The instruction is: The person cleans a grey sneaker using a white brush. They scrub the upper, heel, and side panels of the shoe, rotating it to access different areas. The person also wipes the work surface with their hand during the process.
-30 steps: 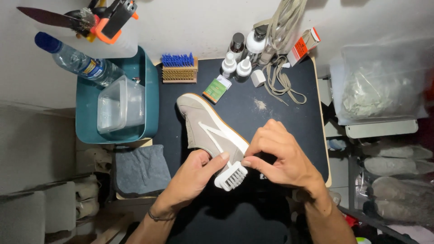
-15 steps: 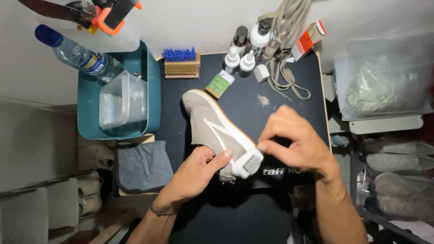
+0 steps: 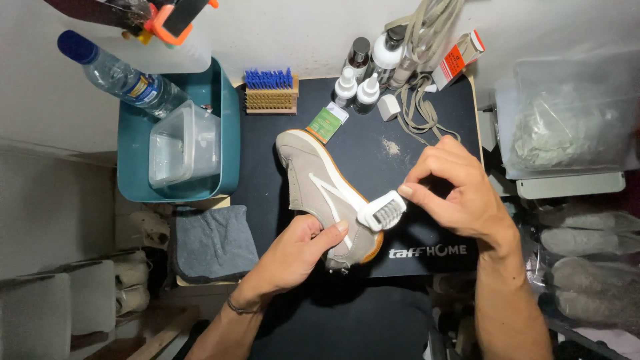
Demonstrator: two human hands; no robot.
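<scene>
A grey suede sneaker with white stripes is gripped by the left hand above the black-matted worktop; a small white brush is pinched in the right hand's closed grip against it.

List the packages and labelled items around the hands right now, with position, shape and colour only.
Water bottle: top left, lying across the teal bin, clear, blue cap, blue label.
Small packet: on the mat above the shoe's toe, flat, green and white.
Carton: top right of the mat, slim, white and orange.
Mat logo: front edge of the black mat, white lettering.
</scene>
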